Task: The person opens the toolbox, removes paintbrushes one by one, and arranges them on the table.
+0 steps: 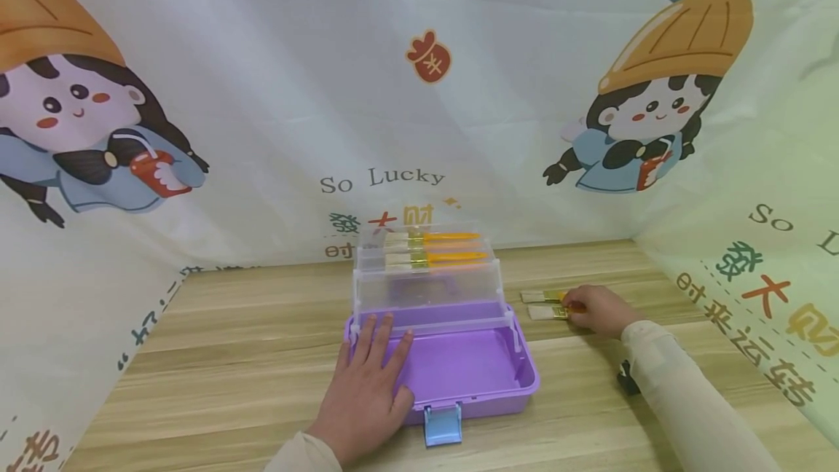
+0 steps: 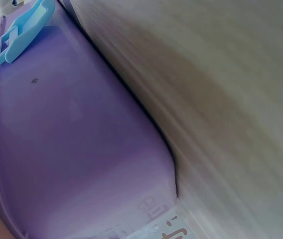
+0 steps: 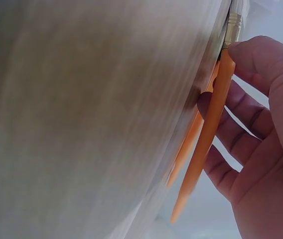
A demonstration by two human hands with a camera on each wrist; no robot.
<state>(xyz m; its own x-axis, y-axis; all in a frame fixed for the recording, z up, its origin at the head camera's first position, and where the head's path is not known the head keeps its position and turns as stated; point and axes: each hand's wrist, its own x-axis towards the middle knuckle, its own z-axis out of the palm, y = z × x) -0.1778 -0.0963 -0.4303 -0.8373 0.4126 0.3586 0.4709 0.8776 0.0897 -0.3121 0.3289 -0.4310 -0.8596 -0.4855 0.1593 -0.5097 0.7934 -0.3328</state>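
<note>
A purple box stands open on the table, with a clear plastic tray raised at its back. Two paintbrushes with orange handles lie in the clear upper part. My left hand rests over the box's left side, fingers straight and spread. To the right of the box, my right hand pinches the handle of a paintbrush between thumb and fingers. Another paintbrush lies beside it on the table; in the head view their pale bristles point left.
A light blue latch hangs at the box's front. The wood-grain table extends to both sides. Printed cloth hangs behind and at the sides. A small black object is partly hidden by the right sleeve.
</note>
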